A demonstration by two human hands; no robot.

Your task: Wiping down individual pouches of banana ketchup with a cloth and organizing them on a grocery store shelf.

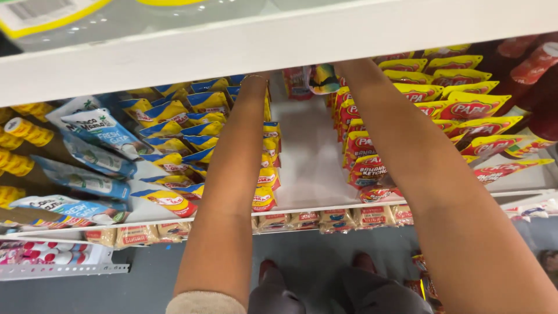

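We reach both forearms deep into a white shelf (314,157), between yellow-and-blue pouches (168,125) on the left and red-and-yellow sauce pouches (459,107) on the right. The upper shelf board (279,46) hides both hands, so we cannot tell their grip.

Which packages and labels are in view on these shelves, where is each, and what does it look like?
Yellow-and-red pouches: right of the right arm, overlapping rows.
Yellow-and-blue pouches: left of the left arm, stacked rows.
Blue-and-white packs: far left, flat.
Tan bags: lower shelf, in a row.
White label: top left, yellow-edged.
Both hands are hidden behind the upper shelf.
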